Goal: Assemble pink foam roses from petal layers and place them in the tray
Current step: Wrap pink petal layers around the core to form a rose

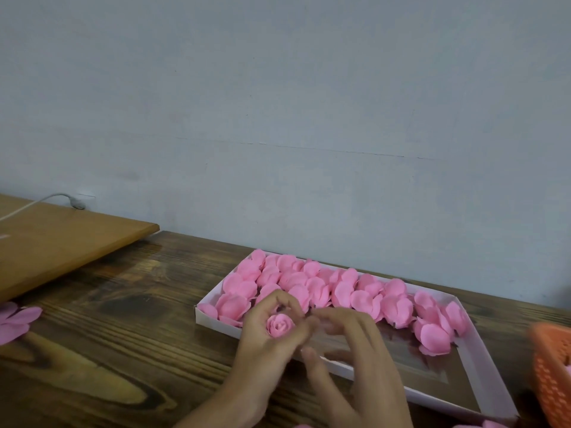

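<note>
Roughly lower centre: left hand (262, 342) grips small pink foam rose bud (279, 325).
Right hand (350, 350) beside it, blurred, grip unclear; shallow white cardboard tray (483, 366) behind.

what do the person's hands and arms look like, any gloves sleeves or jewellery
Both the left hand and the right hand are bare: no gloves, and no rings show, though motion blurs the right one a little. Both forearms are uncovered down to the picture's bottom edge: no sleeve, watch or bracelet in sight.
</note>
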Tool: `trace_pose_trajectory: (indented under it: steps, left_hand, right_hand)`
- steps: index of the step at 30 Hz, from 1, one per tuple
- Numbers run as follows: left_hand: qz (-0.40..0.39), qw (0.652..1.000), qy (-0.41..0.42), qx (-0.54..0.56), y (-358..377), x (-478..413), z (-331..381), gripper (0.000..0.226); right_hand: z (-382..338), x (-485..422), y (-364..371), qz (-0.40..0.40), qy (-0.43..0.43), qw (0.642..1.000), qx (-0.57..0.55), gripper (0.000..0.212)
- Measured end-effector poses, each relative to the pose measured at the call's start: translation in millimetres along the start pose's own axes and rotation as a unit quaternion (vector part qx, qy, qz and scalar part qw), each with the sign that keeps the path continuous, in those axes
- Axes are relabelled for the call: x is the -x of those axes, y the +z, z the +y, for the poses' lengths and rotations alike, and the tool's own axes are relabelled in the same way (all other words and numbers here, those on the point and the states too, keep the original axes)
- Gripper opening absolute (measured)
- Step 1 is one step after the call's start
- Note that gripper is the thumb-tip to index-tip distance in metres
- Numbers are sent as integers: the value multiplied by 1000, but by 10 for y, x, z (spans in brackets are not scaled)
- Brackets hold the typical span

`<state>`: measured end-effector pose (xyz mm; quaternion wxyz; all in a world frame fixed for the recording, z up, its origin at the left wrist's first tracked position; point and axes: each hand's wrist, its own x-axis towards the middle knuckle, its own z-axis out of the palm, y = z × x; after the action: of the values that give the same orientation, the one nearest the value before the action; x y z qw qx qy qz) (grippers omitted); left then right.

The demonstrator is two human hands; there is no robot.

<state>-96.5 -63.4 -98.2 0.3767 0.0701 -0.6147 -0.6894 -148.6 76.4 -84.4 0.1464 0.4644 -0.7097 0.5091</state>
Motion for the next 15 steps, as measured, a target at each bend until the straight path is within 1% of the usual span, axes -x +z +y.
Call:
trace_pose_trajectory:
  steps: [1, 3, 4, 6, 8, 10, 12, 15]
  left_hand:
    - [16, 999, -30, 28, -13, -1, 8, 30]
    - [19, 991, -88, 97, -10, -5, 35, 33]
    - [19, 987, -102, 122, 4, -3, 41, 34]
    - [19, 983, -110, 147, 45, 2, 39, 34]
    - [6, 988, -91, 125, 100, 32, 38, 30]
    - [-17, 992, -72, 101, 135, 63, 49, 30]
    - [-42, 991, -67, 106, 143, 79, 73, 33]
    - [-97, 984, -80, 129, 119, 77, 115, 44]
  right_hand:
    - [48, 19, 30, 10, 40, 998, -48, 36]
    - [80, -2, 50, -57, 144, 982, -107, 39]
    - [83, -18, 53, -103, 176, 972, -115, 39]
    - [57, -31, 69, -165, 215, 950, -156, 37]
    - [24, -33, 76, -199, 229, 935, -182, 36]
    - [7, -44, 54, -170, 224, 941, -191, 29]
    - [8, -42, 20, -140, 218, 944, -206, 23]
    - [-6, -71, -8, -122, 219, 941, -228, 22]
